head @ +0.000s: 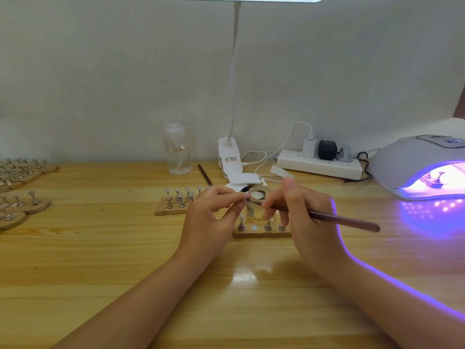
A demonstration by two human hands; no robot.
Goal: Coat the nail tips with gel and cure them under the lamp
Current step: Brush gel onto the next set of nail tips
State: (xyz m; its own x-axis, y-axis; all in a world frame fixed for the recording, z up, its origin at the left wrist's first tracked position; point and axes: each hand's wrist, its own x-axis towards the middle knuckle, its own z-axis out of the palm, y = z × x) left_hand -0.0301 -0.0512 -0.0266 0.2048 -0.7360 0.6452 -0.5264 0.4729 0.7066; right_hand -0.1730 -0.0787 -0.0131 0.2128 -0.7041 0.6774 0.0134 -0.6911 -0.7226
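Note:
My left hand (214,210) pinches a small nail tip on its stand (245,196) between thumb and fingertips, held above the table. My right hand (299,210) grips a brown brush (344,219), its front end hidden behind my fingers close to the nail tip. A small glass jar of gel (259,204) stands just behind both hands. Below it lies a wooden holder (260,233) with nail tips on metal stands. The curing lamp (415,167) at the right is lit violet, with a stand visible inside.
A second wooden holder (173,207) with several stands sits behind my left hand. More holders (22,200) line the left edge. A clear bottle (177,152), a desk lamp base (230,157), a spare brush (205,175) and a power strip (319,165) stand along the wall.

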